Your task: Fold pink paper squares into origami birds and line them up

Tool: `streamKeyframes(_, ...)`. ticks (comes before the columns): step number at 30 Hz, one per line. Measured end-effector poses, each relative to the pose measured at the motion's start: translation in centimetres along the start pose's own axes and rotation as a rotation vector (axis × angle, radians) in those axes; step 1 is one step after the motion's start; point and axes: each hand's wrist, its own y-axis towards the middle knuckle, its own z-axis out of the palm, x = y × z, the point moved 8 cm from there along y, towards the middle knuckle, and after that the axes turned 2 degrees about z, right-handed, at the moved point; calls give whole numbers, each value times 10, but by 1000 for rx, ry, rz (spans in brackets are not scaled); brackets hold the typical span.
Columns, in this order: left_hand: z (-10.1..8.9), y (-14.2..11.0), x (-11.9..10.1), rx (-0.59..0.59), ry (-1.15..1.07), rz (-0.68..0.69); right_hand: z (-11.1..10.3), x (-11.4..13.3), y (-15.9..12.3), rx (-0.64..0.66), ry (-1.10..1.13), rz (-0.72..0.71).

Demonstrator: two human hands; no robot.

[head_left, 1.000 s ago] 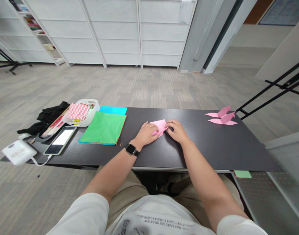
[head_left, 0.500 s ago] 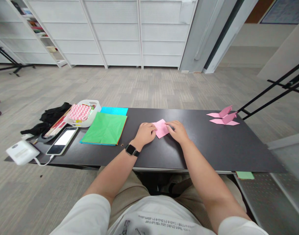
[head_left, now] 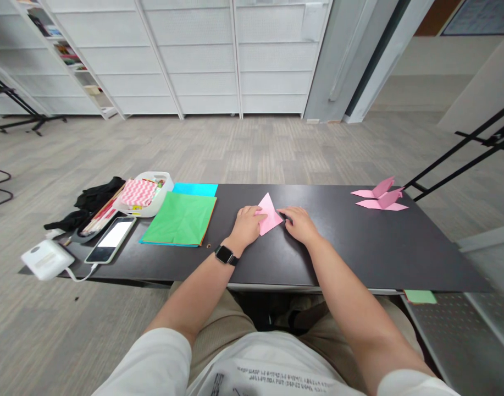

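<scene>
A pink sheet of paper (head_left: 269, 215), folded to a triangle with its point away from me, lies on the black table (head_left: 359, 247). My left hand (head_left: 247, 224) presses on its left edge with fingers curled over the paper. From the right, my right hand (head_left: 299, 223) rests palm down, its fingertips touching the paper's right corner. A dark watch (head_left: 224, 254) is on my left wrist.
A green sheet on a stack of coloured paper (head_left: 178, 219) lies left of my hands. Further left are a white basket (head_left: 144, 192), a phone (head_left: 110, 238), a white box (head_left: 46, 259) and black cloth (head_left: 95, 193). Two folded pink shapes (head_left: 379, 197) sit far right.
The pink paper went from a squarish fold to a triangle with a raised point. Both hands stayed on it; the camera tilted slightly.
</scene>
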Motion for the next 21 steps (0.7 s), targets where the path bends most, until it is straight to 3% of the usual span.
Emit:
streamKeyframes(6,-5,0,-3,-28,-96,3,1,10,1,49,101,-48)
streamKeyframes(15,-2,-2,-7,-8,-178,35,-8,20,1,-21,176,-115)
streamKeyframes(21,0,0,-11,-18,-214,99,-7,9,0,-39,136,-67)
